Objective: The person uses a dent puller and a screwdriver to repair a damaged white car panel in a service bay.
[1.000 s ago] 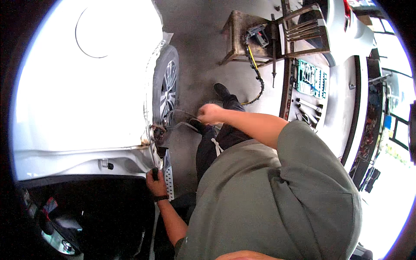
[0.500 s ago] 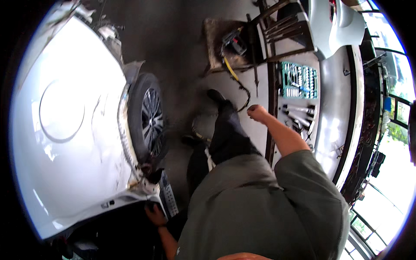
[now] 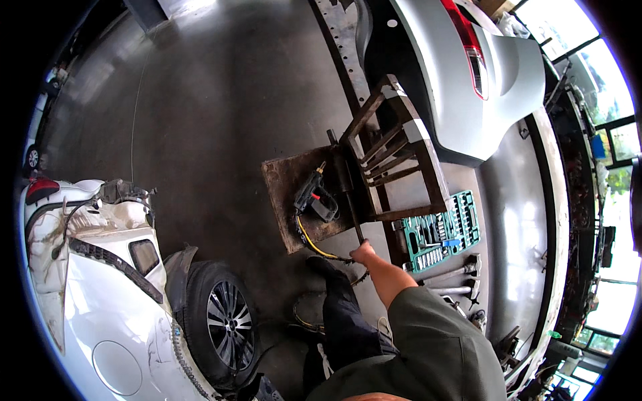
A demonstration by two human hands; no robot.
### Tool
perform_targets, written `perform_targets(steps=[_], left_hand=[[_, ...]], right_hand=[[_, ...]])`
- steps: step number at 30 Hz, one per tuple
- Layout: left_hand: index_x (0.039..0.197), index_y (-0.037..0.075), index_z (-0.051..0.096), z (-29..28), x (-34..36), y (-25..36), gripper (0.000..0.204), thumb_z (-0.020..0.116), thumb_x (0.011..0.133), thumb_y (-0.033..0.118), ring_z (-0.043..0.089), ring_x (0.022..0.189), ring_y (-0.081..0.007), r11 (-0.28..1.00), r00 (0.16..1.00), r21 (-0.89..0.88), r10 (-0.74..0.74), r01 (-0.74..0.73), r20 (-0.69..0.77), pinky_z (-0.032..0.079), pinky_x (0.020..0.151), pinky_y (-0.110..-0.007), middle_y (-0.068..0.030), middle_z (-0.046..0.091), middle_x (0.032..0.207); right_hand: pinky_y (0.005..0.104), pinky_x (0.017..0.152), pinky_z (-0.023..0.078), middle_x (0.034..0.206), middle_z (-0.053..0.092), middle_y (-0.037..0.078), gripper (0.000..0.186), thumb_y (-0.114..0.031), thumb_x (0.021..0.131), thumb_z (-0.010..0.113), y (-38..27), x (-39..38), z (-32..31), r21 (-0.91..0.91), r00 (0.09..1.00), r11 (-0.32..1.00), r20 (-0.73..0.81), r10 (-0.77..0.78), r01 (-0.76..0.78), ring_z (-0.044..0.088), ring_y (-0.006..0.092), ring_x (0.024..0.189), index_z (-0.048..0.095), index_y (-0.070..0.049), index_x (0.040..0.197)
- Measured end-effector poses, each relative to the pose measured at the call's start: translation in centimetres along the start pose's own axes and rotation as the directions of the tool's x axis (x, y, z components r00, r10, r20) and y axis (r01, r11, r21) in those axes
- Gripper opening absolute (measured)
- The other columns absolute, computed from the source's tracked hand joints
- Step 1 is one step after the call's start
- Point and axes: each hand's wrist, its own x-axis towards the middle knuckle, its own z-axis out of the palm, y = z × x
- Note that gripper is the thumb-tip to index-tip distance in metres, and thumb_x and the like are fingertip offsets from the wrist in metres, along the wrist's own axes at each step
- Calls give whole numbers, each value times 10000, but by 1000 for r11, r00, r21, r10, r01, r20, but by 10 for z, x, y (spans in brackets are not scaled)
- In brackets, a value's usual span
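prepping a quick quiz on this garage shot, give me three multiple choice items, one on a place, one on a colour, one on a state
1. Where does the socket set lie?
A. on the floor beside the wooden chair
B. on the car roof
C. on the chair seat

2. What colour is the socket set's case?
A. red
B. green
C. white

3. What is the right hand doing?
A. resting on the wheel
B. hanging free
C. gripping a long dark bar

Answers: 1 A, the case sits open on the floor right of the chair. 2 B, its tray is green. 3 C, the fingers close on the bar's lower end.
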Motion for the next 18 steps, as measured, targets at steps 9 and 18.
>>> perform_targets(steps=[9,18], left_hand=[[1307,37,610,18,-1,23,473,582,959,355,614,1231,-349,998,998,45,34,-36,48,477,1051,-469,-205,639,1347],[1229,56,674,38,-66,-88,433,564,931,350,646,1187,-346,997,996,-77,4,3,92,504,1014,-473,-194,664,1313]], right_hand=[[437,800,577,867,730,177,475,-408,920,712,20,-19,-9,357,961,916,128,-244,185,734,315,860,681,40,1074],[353,548,496,788,617,51,223,-225,996,581,-89,-165,-166,697,848,585,-64,-525,415,580,173,632,598,-90,1172]])
